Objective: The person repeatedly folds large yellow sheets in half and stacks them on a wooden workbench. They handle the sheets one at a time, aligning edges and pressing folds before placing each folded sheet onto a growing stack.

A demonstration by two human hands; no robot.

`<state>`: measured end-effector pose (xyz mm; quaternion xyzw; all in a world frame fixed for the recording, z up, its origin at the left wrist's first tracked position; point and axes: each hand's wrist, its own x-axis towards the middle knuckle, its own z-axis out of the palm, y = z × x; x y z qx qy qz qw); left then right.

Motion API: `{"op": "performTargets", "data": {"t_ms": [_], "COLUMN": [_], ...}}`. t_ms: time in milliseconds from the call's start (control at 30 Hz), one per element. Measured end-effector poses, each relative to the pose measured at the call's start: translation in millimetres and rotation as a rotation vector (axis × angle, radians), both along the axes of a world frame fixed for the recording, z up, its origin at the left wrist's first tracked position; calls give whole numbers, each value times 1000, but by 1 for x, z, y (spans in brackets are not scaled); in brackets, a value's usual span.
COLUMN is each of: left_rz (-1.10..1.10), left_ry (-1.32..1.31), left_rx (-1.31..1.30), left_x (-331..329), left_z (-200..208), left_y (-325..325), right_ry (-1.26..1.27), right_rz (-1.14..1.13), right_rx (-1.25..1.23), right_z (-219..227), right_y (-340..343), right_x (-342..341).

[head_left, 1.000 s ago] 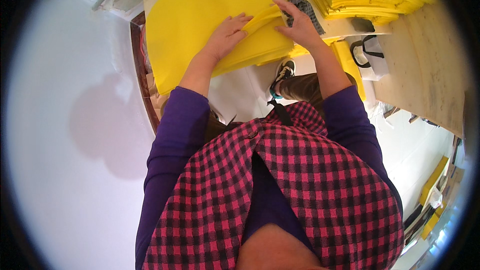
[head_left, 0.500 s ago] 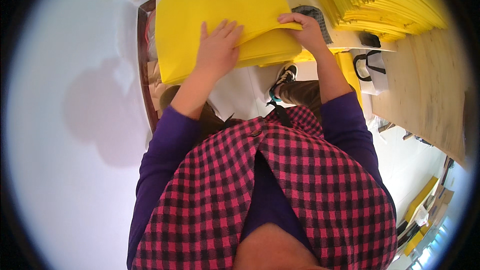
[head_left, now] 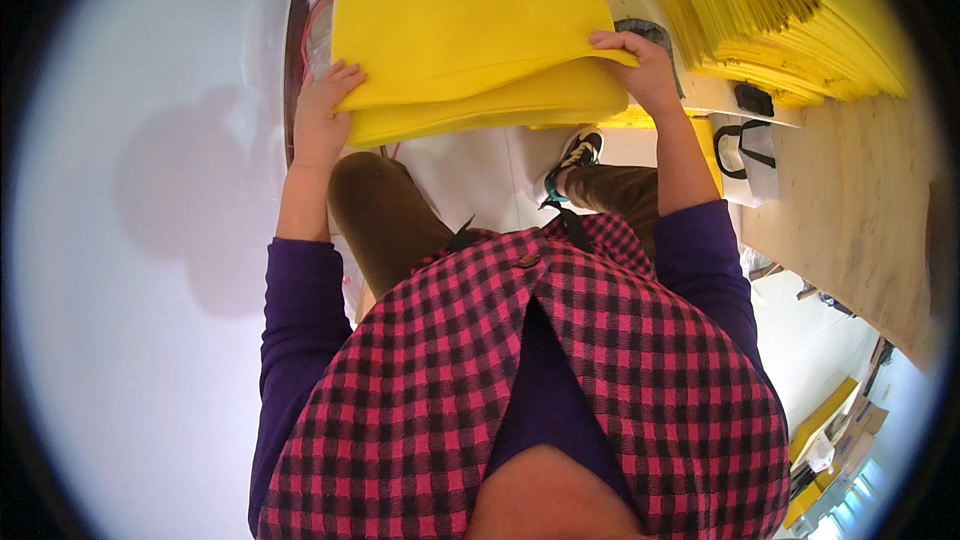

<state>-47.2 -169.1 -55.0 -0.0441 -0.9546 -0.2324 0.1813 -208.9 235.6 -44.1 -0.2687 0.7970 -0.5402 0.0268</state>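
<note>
Folded yellow sheets (head_left: 470, 35) — left hand (head_left: 322, 115) grips near-left corner, right hand (head_left: 640, 70) pinches right edge, w/ yellow stack (head_left: 800, 30) just beside.

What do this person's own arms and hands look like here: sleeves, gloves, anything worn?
Both hands are bare: no gloves, rings or watch show on the left hand or the right hand. Each arm wears a purple long sleeve, pushed up so the forearms are uncovered. Over it sits a sleeveless pink-and-black checked top.

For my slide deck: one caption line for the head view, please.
Both hands, left hand and right hand, grip the yellow sheets.
</note>
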Motion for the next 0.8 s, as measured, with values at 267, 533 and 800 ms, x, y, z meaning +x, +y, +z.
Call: {"op": "performTargets", "data": {"t_ms": [267, 533, 800], "left_rz": [7, 247, 353], "left_ry": [-36, -162, -72], "left_rx": [762, 1118, 1090], "left_x": [-6, 4, -10], "left_z": [21, 13, -11], "left_y": [-16, -5, 0], "right_ry": [5, -174, -134], "right_rz": [-110, -135, -308], "right_rx": [22, -105, 52], "right_z": [26, 13, -6], "right_y": [-5, -5, -14], "right_x": [6, 19, 9]}}
